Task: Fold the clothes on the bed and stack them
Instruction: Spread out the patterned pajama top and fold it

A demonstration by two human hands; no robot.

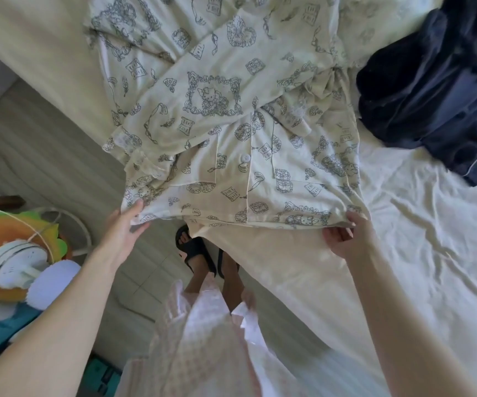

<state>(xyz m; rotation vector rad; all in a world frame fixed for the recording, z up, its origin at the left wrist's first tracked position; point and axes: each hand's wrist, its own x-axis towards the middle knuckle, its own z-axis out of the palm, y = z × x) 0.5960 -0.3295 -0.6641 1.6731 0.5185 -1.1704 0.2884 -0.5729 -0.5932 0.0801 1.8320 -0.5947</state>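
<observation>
Fingers [335, 235] pinching printed pajama top [231, 133] hem; lift both corners evenly, fold toward navy garment [438, 90].

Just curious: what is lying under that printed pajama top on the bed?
Under the printed pajama top only the cream bedsheet shows, at its edges. Both the left hand and right hand grip its hem. Whatever lies beneath its middle is covered.

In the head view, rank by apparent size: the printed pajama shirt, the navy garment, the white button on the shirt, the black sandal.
1. printed pajama shirt
2. navy garment, partly cut off by the frame edge
3. black sandal, partly hidden
4. white button
</observation>
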